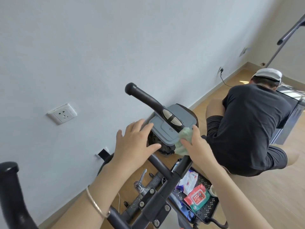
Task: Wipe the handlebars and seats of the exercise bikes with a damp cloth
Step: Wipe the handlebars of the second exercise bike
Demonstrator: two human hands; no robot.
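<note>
The black right handlebar [145, 98] of the exercise bike rises toward the wall, with silver pulse sensors [171, 119] partway down. My right hand [197, 146] presses a pale green cloth [184, 141] around the bar just below the sensors. My left hand [133, 144] hovers over the bar's left side, fingers spread and empty, a thin bracelet on the wrist. The left handlebar grip [11, 184] stands at the bottom left. No seat is visible.
A grey-lidded bin [166, 131] with a black liner stands on the floor behind the handlebar. A black perforated tray [203, 210] holds a wet-wipe pack [197, 198] and bags. A person in black [250, 126] crouches at right. A wall socket [62, 114] is at left.
</note>
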